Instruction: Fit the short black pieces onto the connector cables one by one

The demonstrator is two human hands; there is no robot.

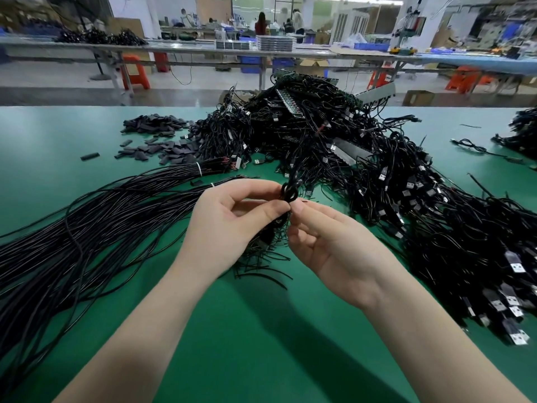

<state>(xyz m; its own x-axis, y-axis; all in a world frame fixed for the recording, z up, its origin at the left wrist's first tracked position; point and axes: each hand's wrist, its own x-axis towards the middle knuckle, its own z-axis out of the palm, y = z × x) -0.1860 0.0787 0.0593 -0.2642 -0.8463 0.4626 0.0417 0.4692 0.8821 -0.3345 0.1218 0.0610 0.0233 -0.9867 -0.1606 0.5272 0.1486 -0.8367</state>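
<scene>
Both my hands meet above the green table [261,330]. My left hand [229,222] pinches a short black piece [288,194] between thumb and forefinger, and more black cable ends hang below its palm. My right hand [328,242] pinches a thin black cable at the same spot, fingertip to fingertip with the left. The cable runs up from the pinch into the big heap of connector cables [334,146]. Loose short black pieces [157,141] lie scattered at the back left.
A tied bundle of long black cables [96,228] spreads over the left of the table. Cables with USB plugs [479,257] pile up on the right. Cut wire ends [261,266] lie under my hands. Another small cable heap [523,129] sits far right. People work at benches behind.
</scene>
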